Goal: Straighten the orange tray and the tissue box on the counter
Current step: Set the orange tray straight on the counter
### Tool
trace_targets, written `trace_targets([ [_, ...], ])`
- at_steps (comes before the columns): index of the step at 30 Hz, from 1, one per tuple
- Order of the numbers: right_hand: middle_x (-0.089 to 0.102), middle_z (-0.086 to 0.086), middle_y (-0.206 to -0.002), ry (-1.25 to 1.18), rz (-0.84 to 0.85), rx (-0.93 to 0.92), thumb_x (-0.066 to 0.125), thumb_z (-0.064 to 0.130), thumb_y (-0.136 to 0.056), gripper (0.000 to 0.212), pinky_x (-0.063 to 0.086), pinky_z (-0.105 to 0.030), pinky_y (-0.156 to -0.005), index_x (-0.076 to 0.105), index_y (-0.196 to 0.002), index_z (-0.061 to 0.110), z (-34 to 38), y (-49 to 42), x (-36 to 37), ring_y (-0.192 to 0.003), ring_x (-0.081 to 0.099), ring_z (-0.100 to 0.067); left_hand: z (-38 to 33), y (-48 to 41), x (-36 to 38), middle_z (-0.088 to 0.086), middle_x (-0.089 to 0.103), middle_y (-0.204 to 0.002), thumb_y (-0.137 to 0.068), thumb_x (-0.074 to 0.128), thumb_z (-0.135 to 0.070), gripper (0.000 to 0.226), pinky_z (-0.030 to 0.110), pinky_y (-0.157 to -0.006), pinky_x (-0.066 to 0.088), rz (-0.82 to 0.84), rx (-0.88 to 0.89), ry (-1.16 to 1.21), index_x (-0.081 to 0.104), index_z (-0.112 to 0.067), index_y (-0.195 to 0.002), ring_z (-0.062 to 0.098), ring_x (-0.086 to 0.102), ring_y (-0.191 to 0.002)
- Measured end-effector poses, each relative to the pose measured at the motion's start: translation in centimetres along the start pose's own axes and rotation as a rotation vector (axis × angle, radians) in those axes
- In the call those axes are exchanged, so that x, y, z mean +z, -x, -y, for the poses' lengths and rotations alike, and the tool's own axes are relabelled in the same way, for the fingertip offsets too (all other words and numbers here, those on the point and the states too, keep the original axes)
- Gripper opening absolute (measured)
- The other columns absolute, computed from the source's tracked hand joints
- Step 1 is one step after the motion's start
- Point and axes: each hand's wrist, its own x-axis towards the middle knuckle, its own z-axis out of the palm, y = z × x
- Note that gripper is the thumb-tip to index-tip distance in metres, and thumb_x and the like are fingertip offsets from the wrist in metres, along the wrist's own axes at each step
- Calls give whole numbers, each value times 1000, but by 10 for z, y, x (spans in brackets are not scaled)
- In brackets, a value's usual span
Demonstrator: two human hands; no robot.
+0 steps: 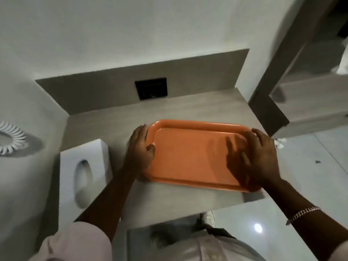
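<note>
An empty orange tray (190, 157) lies on the grey counter (116, 117), its long side roughly along the front edge and its near right corner close to that edge. My left hand (140, 149) grips the tray's left rim, thumb on the inside. My right hand (261, 157) lies over the tray's right end, fingers spread and blurred. A white tissue box (84, 172) with an oval opening on top stands at the counter's left end against the wall, turned at an angle to the tray.
A black socket plate (151, 88) sits in the grey backsplash behind the tray. A round white vent (11, 137) is on the left wall. To the right are a dark door frame (267, 110) and glossy floor tiles (310, 176).
</note>
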Motion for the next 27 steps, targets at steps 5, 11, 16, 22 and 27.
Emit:
trace_targets([
  [5,47,-22,-146,-75,-29,235,49,50,-96,51,41,-62,-101,52,-131,13,-18,25,15,-133,38,-46,1,6,14,20,46,-149,-86,57,-4,71,46,-115,37,-44,-228,117,29,-8,-151,34,46,-136],
  [11,64,-27,-115,-185,-66,287,49,17,-81,40,41,-43,-93,62,-113,-5,-24,29,28,-108,56,-47,6,16,17,0,60,-126,-78,41,-8,65,8,-95,36,-95,-288,194,47,-9,-142,15,56,-115],
  [16,65,-27,-122,-353,-206,271,47,8,-76,56,46,-41,-95,58,-130,-4,-20,27,26,-110,62,-44,3,12,16,14,65,-130,-84,48,13,51,34,-107,46,-170,-454,426,58,-4,-131,23,61,-118],
  [22,63,-20,-134,-559,-170,384,53,-1,-96,47,45,-39,-103,51,-143,4,-21,-6,18,-121,59,-34,15,9,8,8,66,-122,-85,54,14,46,12,-78,55,-233,-514,623,60,-1,-128,16,65,-102],
  [27,66,-16,-128,-745,-75,512,56,-7,-93,46,49,-41,-103,58,-137,6,-17,-48,11,-117,63,-27,29,-4,2,-2,67,-112,-82,58,15,49,8,-63,54,-272,-542,727,61,-2,-127,-3,71,-80],
])
